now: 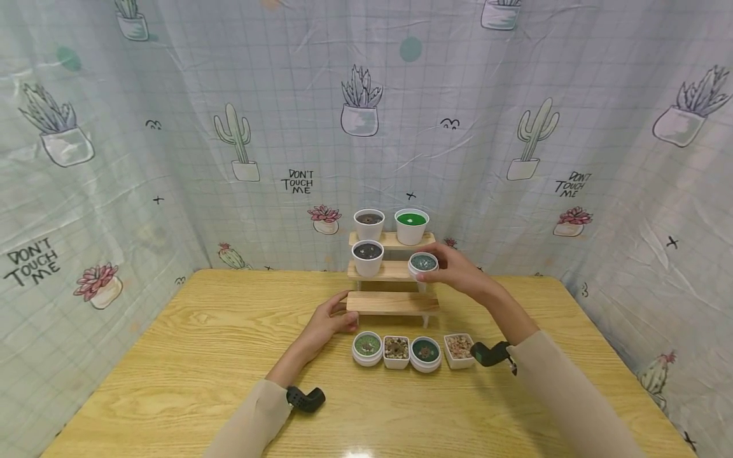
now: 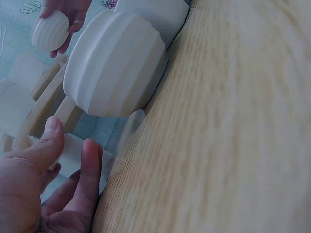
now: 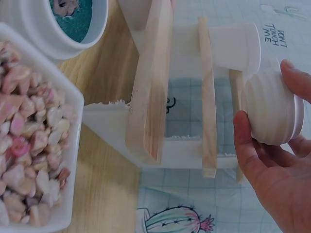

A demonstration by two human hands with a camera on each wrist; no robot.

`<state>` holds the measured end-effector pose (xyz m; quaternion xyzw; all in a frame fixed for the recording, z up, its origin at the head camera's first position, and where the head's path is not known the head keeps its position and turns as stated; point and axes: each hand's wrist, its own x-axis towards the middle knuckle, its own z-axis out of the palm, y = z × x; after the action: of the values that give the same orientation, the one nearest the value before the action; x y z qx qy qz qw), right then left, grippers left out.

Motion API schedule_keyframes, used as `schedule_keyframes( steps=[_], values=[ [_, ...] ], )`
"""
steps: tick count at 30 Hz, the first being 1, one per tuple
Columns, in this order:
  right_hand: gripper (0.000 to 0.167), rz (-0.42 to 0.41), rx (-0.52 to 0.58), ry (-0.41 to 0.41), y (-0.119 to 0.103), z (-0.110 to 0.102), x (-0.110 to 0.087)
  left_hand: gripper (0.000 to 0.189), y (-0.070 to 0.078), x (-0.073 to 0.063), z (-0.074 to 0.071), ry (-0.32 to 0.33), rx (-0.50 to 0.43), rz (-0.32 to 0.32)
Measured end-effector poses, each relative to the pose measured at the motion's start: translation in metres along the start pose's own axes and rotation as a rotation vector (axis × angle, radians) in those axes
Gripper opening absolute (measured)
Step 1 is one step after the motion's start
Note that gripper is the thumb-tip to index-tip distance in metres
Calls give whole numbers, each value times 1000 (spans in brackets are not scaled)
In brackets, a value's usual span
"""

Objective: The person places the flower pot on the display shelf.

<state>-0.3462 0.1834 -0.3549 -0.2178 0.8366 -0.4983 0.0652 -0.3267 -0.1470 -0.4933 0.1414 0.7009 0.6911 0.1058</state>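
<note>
The round pot point(image 1: 424, 263), a white ribbed vessel filled with grey-green gravel, is located at 3 o'clock on the shelf stand point(image 1: 392, 302), raised just above the right end of the middle shelf point(image 1: 395, 270). The right hand point(image 1: 460, 273) grips it by the side wall, thumb and fingers on opposing faces; the left hand point(image 1: 328, 324) grips the stand at 8 o'clock, by the left end of the bottom shelf. Treat the pot as stiff and fairly light, with the gravel probably supplying much of its weight; the wall material, ceramic or plastic, cannot be determined. Assume it may chip on a hard knock. The wall looks smooth, but the ribs should give the fingertips some purchase. Take hold at the widest part of the wall, from 3 and 9 o'clock, leaving the base unobstructed. Keep the fingers out of the gravel, and keep the pot level, as the fill could spill if loose. Maintain clearance from the green-filled pot point(image 1: 411, 229) towards 11 o'clock and the black-filled pot point(image 1: 367, 259) at 9 o'clock. The stand looks lightly built, so steady it by the plank end, applying no sideways load.
</note>
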Motion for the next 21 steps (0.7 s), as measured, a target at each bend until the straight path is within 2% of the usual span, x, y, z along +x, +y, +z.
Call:
schedule_keyframes(
  steps=[6,12,21],
  values=[
    [68,50,36,8,-1,6,8,78,0,0,0,6,2,-2],
    [68,81,17,47,0,12,15,78,1,0,1,4,9,-9],
    [70,80,13,78,-2,20,24,77,0,1,1,6,15,-4]
  ],
)
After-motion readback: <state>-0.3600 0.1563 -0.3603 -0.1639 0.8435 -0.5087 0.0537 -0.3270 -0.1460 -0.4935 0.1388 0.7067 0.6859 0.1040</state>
